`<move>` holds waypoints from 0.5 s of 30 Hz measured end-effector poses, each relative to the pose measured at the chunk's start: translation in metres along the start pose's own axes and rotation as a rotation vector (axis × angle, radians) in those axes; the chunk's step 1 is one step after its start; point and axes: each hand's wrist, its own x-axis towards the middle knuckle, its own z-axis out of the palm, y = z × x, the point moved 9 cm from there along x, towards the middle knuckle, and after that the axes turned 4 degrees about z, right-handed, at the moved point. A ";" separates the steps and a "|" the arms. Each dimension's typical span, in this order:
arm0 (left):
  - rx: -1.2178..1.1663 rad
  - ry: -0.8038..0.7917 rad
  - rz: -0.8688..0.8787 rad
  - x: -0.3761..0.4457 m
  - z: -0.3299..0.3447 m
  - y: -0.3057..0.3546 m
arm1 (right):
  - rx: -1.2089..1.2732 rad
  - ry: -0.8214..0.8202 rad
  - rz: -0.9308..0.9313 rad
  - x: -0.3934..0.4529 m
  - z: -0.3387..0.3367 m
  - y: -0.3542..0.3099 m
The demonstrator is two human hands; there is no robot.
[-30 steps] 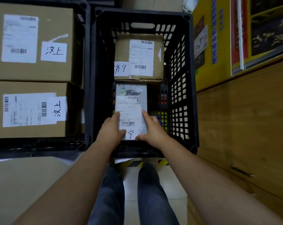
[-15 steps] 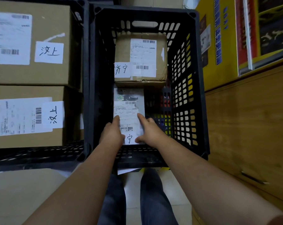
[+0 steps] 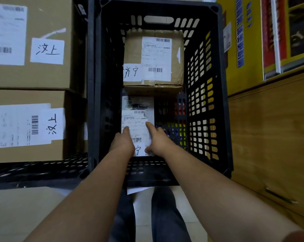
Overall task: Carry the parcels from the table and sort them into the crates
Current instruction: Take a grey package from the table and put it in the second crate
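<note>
We see two bare forearms, no sleeves visible. Left hand (image 3: 122, 143) and right hand (image 3: 159, 140) bare: no gloves, rings or watch visible. Below, we note legs in dark blue-grey denim trousers (image 3: 165, 215), faint creases along fabric.

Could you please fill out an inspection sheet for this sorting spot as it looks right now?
Surface: pale floor under the crates; no table in view.
Job's things: flat parcel low inside the black crate, in front of a brown box; both carry the same handwritten tag. Left crate holds two large boxes with a different tag.
Clutter: white paper slip below the crate's near wall.
Grippers: left hand and right hand hold the flat parcel's near end, fingers on its label.
Cables: nothing seen.
Surroundings: wooden cabinet to the right, yellow board behind it.
</note>
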 end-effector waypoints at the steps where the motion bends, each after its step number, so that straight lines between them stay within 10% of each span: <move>1: -0.013 -0.001 -0.004 0.002 0.001 -0.001 | 0.002 0.000 0.002 0.002 0.001 0.000; 15: -0.112 -0.005 -0.018 -0.002 -0.005 0.005 | 0.050 -0.040 0.006 0.010 0.006 0.006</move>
